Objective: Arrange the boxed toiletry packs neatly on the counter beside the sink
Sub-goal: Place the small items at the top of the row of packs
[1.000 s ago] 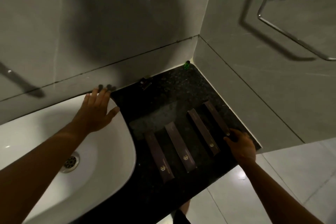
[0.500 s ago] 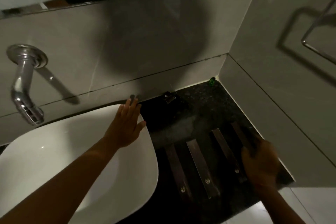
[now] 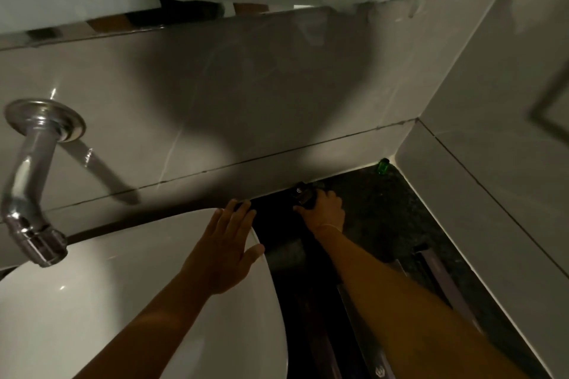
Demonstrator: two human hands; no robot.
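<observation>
At the back edge of the dark speckled stone counter (image 3: 385,218), my right hand (image 3: 323,212) curls round a small dark thing (image 3: 303,195). My left hand (image 3: 226,251) lies flat, fingers apart, on the white sink (image 3: 92,301). The long brown boxed packs (image 3: 446,286) lie near the front edge, light and stiff; I'd pinch their long sides.

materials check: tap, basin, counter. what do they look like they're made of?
Tap: likely chromed metal, mirror-bright with sharp highlights. Basin: probably glazed ceramic, smooth white with small glints; the left hand lies flat on its rim. Counter: seemingly polished dark stone, black with fine speckles and a dull sheen; a stone-look laminate can't be ruled out in this dim light.
</observation>
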